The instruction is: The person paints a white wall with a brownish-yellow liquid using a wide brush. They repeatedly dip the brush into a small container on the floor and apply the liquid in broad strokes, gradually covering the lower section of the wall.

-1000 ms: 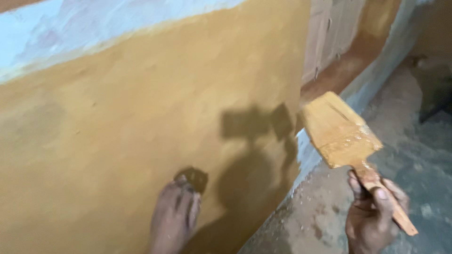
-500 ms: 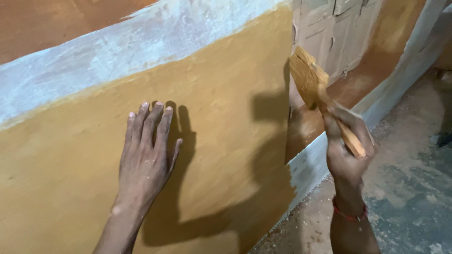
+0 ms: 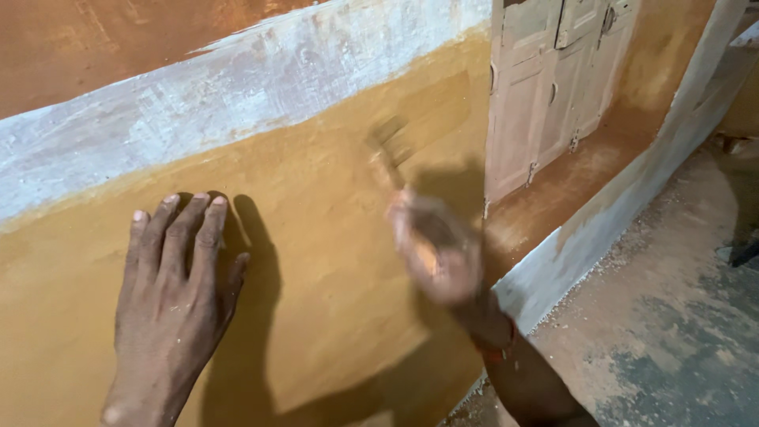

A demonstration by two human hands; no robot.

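Flat against the ochre wall (image 3: 316, 261), the left hand (image 3: 174, 300) rests with its fingers (image 3: 194, 229) straight and close together, tips pointing up toward the pale grey band (image 3: 237, 87) above them. Right of those fingers, the right hand (image 3: 435, 249) is blurred; its fingers are clamped around the handle of a brush (image 3: 391, 150), whose head touches the wall above that hand. Further right stand pale wooden doors (image 3: 538, 95) and a dusty floor (image 3: 672, 316).

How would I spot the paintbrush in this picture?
Find the ochre wall under its pale band. Left of the small wooden doors, the right hand presses the paintbrush against the wall. It is the only blurred, paint-coloured tool there.
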